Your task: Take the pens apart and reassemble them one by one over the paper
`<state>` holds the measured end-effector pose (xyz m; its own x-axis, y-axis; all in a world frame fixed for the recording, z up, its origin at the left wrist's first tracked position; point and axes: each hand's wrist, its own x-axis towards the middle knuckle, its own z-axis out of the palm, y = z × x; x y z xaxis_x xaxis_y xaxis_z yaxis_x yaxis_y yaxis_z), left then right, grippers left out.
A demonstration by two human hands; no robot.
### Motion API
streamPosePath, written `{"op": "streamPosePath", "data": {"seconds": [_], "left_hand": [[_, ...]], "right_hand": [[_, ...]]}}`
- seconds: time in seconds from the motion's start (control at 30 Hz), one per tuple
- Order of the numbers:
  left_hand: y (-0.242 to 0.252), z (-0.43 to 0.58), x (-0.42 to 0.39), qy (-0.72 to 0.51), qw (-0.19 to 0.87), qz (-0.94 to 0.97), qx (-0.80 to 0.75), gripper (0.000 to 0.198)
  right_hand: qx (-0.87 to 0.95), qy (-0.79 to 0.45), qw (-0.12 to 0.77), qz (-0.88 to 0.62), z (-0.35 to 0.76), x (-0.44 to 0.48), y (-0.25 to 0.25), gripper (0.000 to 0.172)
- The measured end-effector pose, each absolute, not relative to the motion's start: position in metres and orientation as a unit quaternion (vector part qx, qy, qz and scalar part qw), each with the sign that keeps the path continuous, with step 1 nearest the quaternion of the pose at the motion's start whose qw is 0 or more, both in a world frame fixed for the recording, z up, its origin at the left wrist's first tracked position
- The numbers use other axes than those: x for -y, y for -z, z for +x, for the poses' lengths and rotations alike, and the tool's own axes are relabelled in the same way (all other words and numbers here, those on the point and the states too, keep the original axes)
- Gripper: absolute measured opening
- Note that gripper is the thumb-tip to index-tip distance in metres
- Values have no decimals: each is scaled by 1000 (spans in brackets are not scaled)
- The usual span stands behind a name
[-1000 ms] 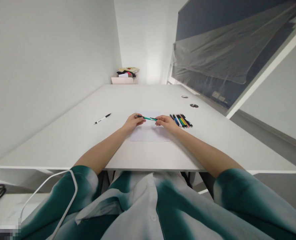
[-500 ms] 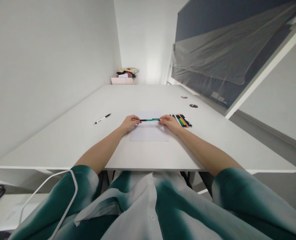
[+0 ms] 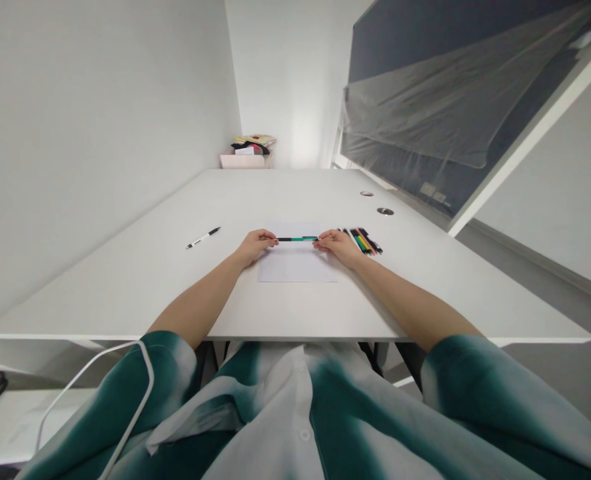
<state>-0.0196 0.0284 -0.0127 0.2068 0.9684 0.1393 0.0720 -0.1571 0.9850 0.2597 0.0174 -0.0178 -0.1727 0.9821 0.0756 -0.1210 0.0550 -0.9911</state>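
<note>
A green pen (image 3: pixel 298 239) with a black grip lies level between my two hands, over a sheet of white paper (image 3: pixel 298 270). My left hand (image 3: pixel 256 247) pinches its black tip end. At the opposite end, the fingertips of my right hand (image 3: pixel 338 245) are closed on the pen. Just right of that hand is a row of several coloured pens (image 3: pixel 364 241), partly covered by it. A white pen with a black grip (image 3: pixel 203 238) lies slanted on the table, left of my left hand.
The white table (image 3: pixel 285 193) has two round cable holes (image 3: pixel 385 211) at the right. A pink box (image 3: pixel 242 161) holding assorted items stands at the far end. A dark panel under plastic film (image 3: pixel 415 113) borders the right side. A white cable (image 3: pixel 148 367) hangs over my left sleeve.
The view has shifted very slightly. Both hands still hold the pen; my left fingers sit slightly farther toward its tip, showing a little more of the black end.
</note>
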Motion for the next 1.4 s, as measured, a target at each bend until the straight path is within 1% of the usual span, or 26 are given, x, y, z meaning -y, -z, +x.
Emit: {"op": "streamPosePath", "data": {"seconds": [0.33,0.57,0.73,1.07,1.4], "left_hand": [[8,-18,-23,-469,467,600,-449,23],[5,-18,-21,-466,461,595,-464,22],[7,-18,-24,-465,456,596,-470,23],[12,-19,-30,-461,441,605,-477,27],[10,-19,-28,-458,442,604,-479,27]], "right_hand": [[569,-492,501,-428,260,-16,17,30],[586,-460,492,-450,259,-15,16,30],[596,-450,484,-456,259,-16,16,30],[599,-445,485,-456,257,-13,14,23],[611,-438,477,-455,259,-15,15,27]]}}
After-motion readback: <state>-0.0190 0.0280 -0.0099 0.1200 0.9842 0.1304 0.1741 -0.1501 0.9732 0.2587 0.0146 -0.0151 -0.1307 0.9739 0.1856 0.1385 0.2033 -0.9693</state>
